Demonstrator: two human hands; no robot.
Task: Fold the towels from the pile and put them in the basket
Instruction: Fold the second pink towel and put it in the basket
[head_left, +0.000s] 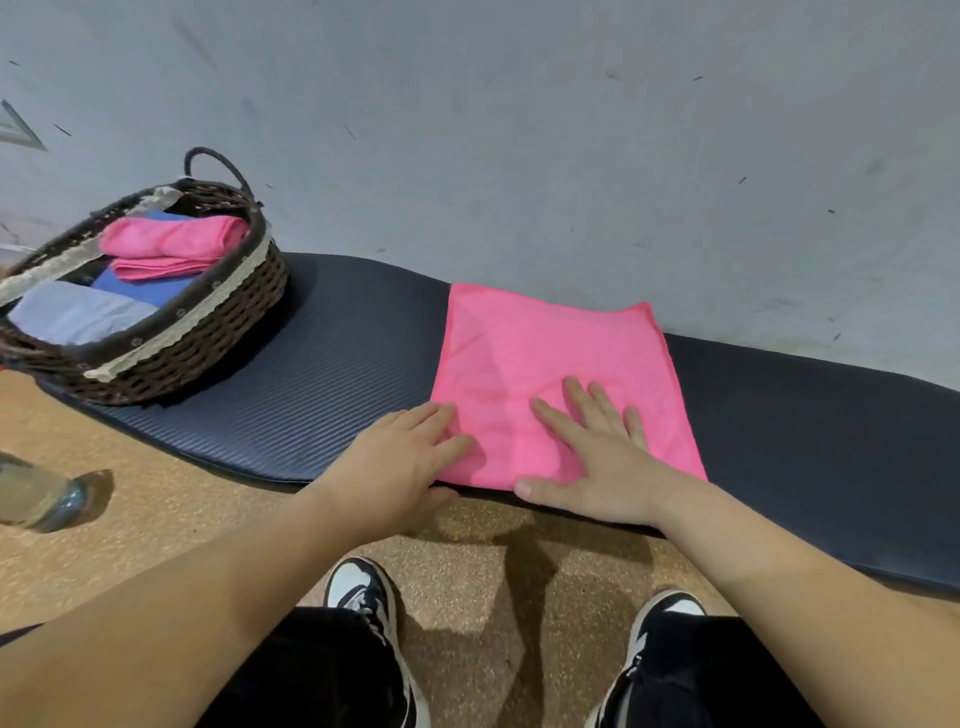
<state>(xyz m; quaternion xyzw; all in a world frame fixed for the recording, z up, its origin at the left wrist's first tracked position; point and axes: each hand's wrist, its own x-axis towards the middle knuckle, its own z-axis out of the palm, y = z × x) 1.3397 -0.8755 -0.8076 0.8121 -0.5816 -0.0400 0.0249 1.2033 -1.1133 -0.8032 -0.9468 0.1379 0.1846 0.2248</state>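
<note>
Both arms reached forward from the near side. The right hand (597, 462) lay flat, fingers spread and straight, pressing the near part of the pink towel (550, 353) and gripping nothing. The left hand (400, 457) rested with fairly straight fingers on the towel's near left edge, not closed around it. The towel lay spread, faintly creased, on the dark mat (337, 374). Far left, on the mat's end, the wicker basket (208, 312) held a folded pink towel (171, 244) on top of blue towels (83, 312).
</note>
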